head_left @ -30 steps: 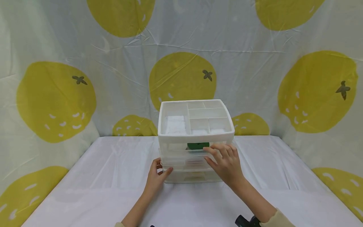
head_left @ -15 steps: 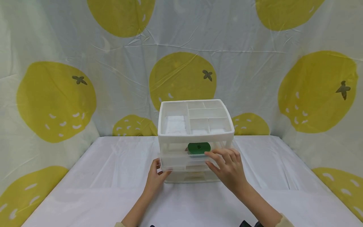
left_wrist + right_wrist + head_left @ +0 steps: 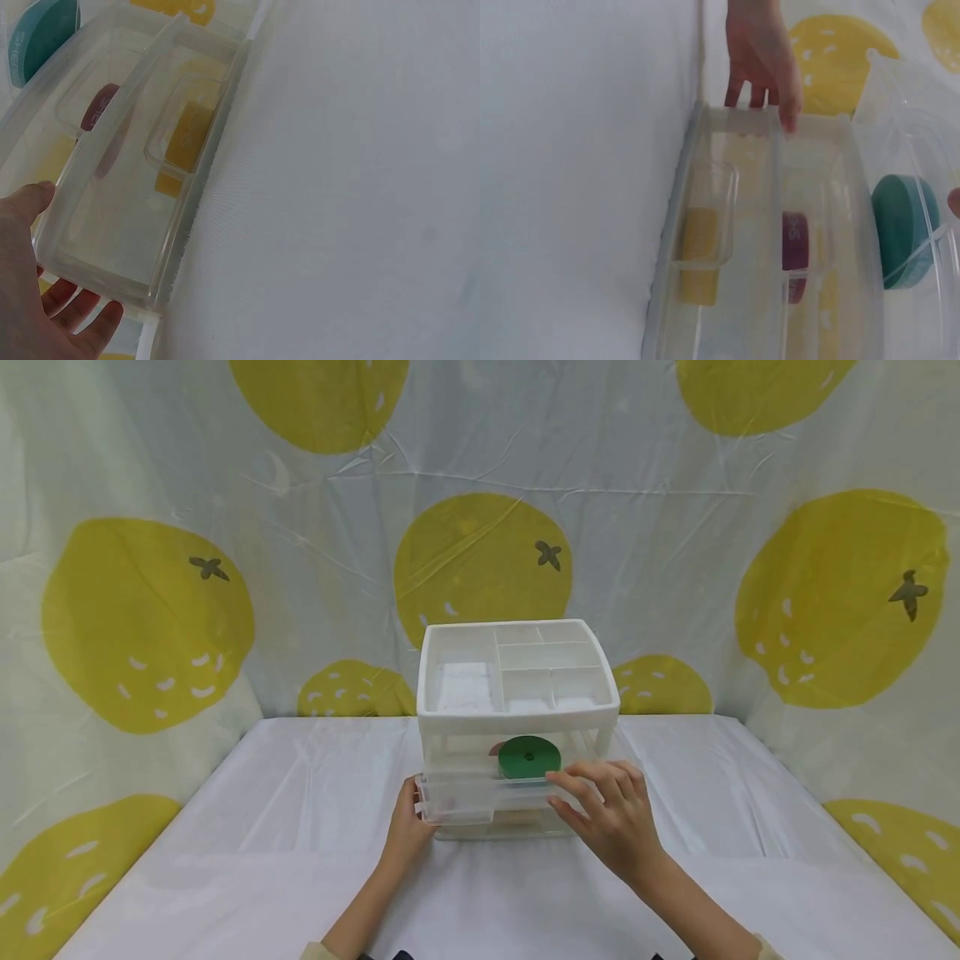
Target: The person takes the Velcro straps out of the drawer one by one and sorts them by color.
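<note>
A white plastic drawer unit (image 3: 517, 722) stands at the middle of the table, its clear top drawer (image 3: 457, 800) pulled partway out. Inside that drawer sits a green disc (image 3: 529, 757) with a small centre hole; part of a reddish thing (image 3: 495, 749) shows behind it. My right hand (image 3: 618, 818) holds the drawer's front edge near its right end, index finger on the rim and thumb below. My left hand (image 3: 407, 827) grips the unit's left side. In the left wrist view its thumb (image 3: 34, 199) lies on the front and its fingers (image 3: 101, 326) on the side.
Below, the lower drawers show a yellow lettered piece (image 3: 187, 139) and a dark red one (image 3: 99, 105) through their clear fronts. Compartments (image 3: 551, 681) divide the unit's top. White cloth (image 3: 315, 793) covers the table, and a lemon-print curtain (image 3: 315, 610) hangs behind.
The top drawer has slid out towards me with my right hand, and the green disc has come out into fuller view. The left hand keeps its place; the drawer now hides its thumb.
</note>
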The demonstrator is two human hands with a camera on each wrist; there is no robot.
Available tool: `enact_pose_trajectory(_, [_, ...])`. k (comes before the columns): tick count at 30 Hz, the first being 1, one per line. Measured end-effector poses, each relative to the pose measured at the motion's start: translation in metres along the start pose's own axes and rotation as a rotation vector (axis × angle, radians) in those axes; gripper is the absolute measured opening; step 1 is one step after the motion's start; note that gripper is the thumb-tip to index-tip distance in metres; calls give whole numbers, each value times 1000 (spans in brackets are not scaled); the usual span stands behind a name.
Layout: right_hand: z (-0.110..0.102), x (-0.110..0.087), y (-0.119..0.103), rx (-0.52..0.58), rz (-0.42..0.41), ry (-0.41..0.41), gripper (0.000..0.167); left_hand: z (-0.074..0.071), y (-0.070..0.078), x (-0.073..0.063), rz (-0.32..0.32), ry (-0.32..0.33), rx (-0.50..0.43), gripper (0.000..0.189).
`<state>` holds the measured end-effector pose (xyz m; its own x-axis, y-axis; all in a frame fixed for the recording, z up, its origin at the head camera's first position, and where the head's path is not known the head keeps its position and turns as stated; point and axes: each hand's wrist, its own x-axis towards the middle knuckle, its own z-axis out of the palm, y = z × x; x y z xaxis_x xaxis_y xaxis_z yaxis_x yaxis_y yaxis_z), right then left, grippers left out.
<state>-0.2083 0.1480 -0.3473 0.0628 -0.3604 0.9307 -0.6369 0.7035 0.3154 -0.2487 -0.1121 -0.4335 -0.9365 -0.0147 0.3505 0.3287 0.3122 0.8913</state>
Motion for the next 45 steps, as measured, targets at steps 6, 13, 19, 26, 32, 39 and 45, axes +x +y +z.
enact_pose_trajectory(6, [-5,3,-4,8,-16,29,25,0,1,-1,2,-2,16,52])
enact_pose_trajectory(13, [-12,10,-10,28,-42,64,24,0,0,-2,15,8,43,50])
enact_pose_trajectory(19, [-17,14,-14,41,-57,85,24,-1,-2,-2,78,17,70,48])
enact_pose_trajectory(26, [-22,17,-17,45,-79,112,23,0,9,-4,19,21,11,50])
enact_pose_trajectory(32, [-25,17,-20,50,-85,106,23,-4,33,-10,-52,-1,-54,48])
enact_pose_trajectory(39, [-26,21,-22,50,-106,132,21,-5,38,-10,-77,1,-56,48])
enact_pose_trajectory(45, [-29,22,-22,53,-114,123,22,-1,21,-7,-79,6,-86,50])
